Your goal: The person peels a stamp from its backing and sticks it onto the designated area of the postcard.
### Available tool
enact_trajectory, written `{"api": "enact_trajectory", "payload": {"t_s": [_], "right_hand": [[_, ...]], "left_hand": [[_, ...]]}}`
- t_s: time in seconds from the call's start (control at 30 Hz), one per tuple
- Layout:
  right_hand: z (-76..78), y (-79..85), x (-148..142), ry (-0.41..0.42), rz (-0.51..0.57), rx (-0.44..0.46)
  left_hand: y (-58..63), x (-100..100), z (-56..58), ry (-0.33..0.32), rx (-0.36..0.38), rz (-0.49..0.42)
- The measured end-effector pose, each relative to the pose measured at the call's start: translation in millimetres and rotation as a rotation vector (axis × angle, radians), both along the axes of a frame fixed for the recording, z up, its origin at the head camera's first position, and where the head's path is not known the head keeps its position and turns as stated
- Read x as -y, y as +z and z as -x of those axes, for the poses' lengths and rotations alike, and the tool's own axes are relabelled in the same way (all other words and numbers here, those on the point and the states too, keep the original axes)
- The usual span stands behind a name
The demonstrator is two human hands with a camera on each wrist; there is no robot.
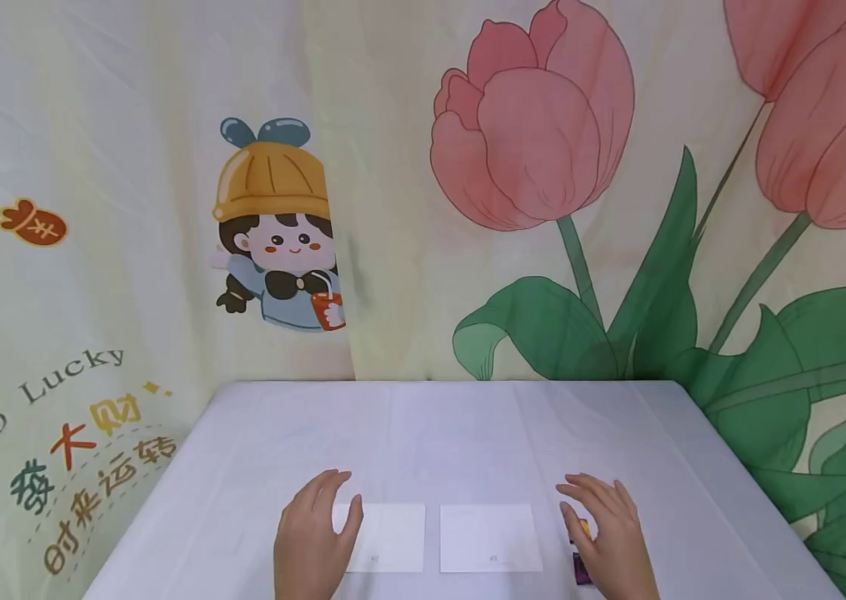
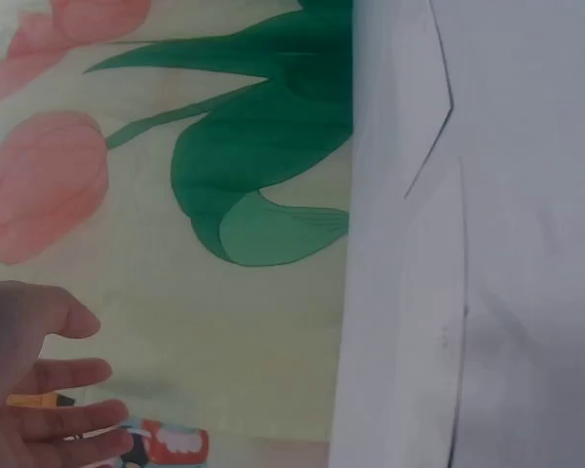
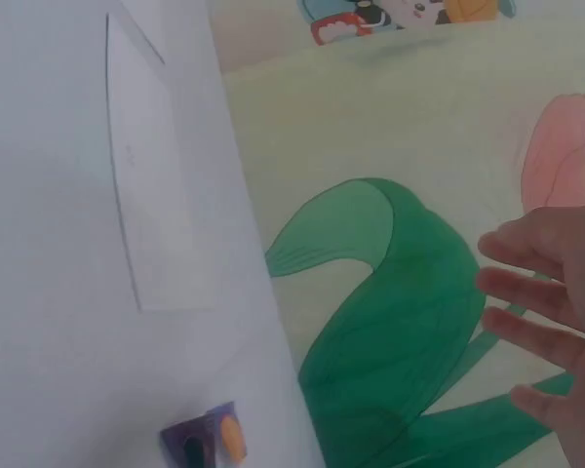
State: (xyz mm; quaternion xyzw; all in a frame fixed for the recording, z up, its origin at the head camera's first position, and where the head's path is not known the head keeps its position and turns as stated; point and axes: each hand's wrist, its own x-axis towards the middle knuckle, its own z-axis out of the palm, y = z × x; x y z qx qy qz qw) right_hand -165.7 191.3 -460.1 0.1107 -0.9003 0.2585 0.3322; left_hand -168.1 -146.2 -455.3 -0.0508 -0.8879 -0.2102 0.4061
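Two white cards lie side by side on the white table, the left card (image 1: 388, 537) and the right card (image 1: 490, 537), each with a tiny mark near its lower edge. My left hand (image 1: 313, 533) hovers over the left card's outer side, fingers loosely bent, thumb apart, holding nothing. On the other side my right hand (image 1: 606, 529) is likewise raised with parted fingers and holds nothing. Partly hidden beneath it are a small dark purple piece (image 1: 582, 570) and a purple piece with an orange patch (image 1: 584, 527). In the right wrist view, these small dark pieces (image 3: 190, 441) appear close together.
A white cloth covers the table (image 1: 423, 442), whose far edge meets a hanging curtain. The curtain (image 1: 392, 208) carries printed pink tulips, a cartoon child in a yellow hat and lettering at the left.
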Motion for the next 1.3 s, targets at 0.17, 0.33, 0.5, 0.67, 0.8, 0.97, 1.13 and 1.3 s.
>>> {"api": "enact_trajectory", "payload": {"t_s": [0.17,0.33,0.5,0.67,0.8,0.97,1.13,1.3], "right_hand": [[-6.5,-17.4,-15.1,-0.010,0.042,-0.054],[-13.2,-30.5,-30.5,-0.057,0.010,-0.050],[-19.7,-39.8,-36.2,-0.148,-0.009,0.080],[-28.0,-54.5,-31.1,-0.168,0.009,0.213],[-31.9,-67.0,-27.7,-0.170,0.027,0.386],[-26.3,-82.7,-34.1,-0.142,0.059,0.654],[-23.2,-94.7,-39.1,-0.119,0.052,0.731],[-25.5,-96.4,-40.1,-0.069,-0.006,0.669]], "left_hand": [[-22.5,-4.2,-5.4,-0.004,-0.043,-0.049],[-43.5,0.1,-11.1,-0.024,-0.047,-0.030],[-61.8,11.6,-10.9,-0.059,-0.046,0.007],[-78.4,20.8,-10.3,-0.050,-0.015,0.010],[-85.3,22.3,-10.6,-0.046,0.032,0.001],[-90.6,22.6,-9.6,-0.062,0.110,0.018],[-101.7,25.7,-4.9,-0.108,0.200,0.032],[-112.1,27.2,-4.4,-0.095,0.285,0.070]]}}
